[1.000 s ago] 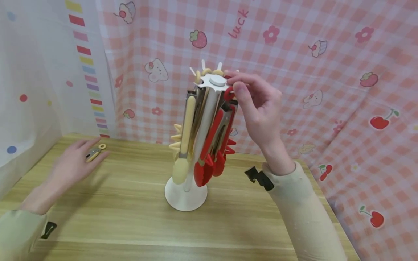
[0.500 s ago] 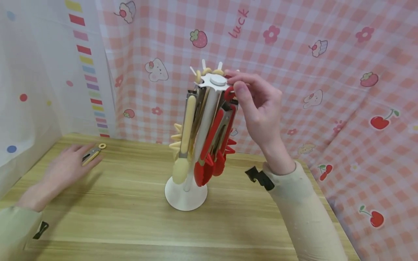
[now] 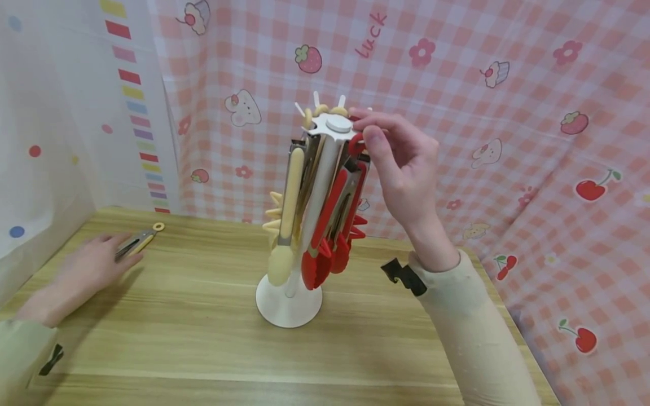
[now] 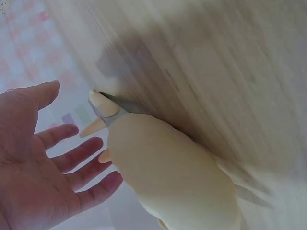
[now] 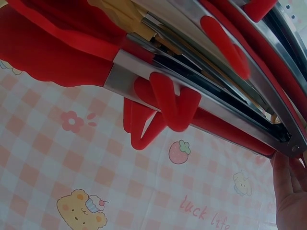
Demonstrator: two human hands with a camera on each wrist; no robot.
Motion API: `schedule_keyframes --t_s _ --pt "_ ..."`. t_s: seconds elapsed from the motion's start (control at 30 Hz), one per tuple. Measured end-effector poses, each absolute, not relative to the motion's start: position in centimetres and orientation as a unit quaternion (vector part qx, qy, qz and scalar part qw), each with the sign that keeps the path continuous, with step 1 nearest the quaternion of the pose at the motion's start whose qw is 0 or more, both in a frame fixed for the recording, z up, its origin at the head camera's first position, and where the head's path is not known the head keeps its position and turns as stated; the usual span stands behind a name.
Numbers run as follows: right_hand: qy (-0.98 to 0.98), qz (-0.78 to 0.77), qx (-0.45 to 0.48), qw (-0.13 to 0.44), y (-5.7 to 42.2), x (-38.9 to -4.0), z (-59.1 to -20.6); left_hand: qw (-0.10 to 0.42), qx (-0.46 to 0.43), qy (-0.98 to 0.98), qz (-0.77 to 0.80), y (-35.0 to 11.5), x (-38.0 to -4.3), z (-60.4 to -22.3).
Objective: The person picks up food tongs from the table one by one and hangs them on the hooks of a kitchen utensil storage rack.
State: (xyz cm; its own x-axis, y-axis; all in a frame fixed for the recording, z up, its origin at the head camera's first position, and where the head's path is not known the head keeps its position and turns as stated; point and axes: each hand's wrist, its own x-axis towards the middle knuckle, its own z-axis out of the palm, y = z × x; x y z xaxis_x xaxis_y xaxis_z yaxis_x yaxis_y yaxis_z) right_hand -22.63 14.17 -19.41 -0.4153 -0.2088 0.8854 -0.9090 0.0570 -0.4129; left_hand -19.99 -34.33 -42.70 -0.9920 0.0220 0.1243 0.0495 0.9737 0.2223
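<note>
In the head view a white rotating rack [image 3: 288, 309] stands upright with red tongs and cream-yellow tongs [image 3: 291, 197] hanging from its top hooks. My right hand [image 3: 404, 163] pinches the red loop of a pair of red tongs [image 3: 330, 217] at the top; its fingertips are partly behind the loop. The red tongs' head [image 5: 53, 52] looms in the right wrist view. On the table's left lies a loose pair of cream-yellow tongs [image 3: 144, 240]. Beside them is my left hand [image 3: 91, 269], whose spread fingers grip nothing in the left wrist view; the yellow tongs' head [image 4: 168, 163] is close to that camera.
The wood-patterned table [image 3: 213, 355] carries the rack at its middle. A pink checked curtain [image 3: 447, 101] hangs behind and to the right, with a white dotted cloth [image 3: 45, 113] on the left. Several tongs crowd the rack.
My left hand has slid left and toward me, uncovering more of the loose yellow tongs, which have stayed about where they were. My right hand and the rack hold still.
</note>
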Motion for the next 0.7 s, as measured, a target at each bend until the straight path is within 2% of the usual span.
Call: schedule_keyframes --t_s 0.7 --pt "-0.651 0.531 0.429 0.333 14.1 -22.7 -19.4 -0.018 -0.019 -0.992 -0.122 -35.9 -19.8 -43.1"
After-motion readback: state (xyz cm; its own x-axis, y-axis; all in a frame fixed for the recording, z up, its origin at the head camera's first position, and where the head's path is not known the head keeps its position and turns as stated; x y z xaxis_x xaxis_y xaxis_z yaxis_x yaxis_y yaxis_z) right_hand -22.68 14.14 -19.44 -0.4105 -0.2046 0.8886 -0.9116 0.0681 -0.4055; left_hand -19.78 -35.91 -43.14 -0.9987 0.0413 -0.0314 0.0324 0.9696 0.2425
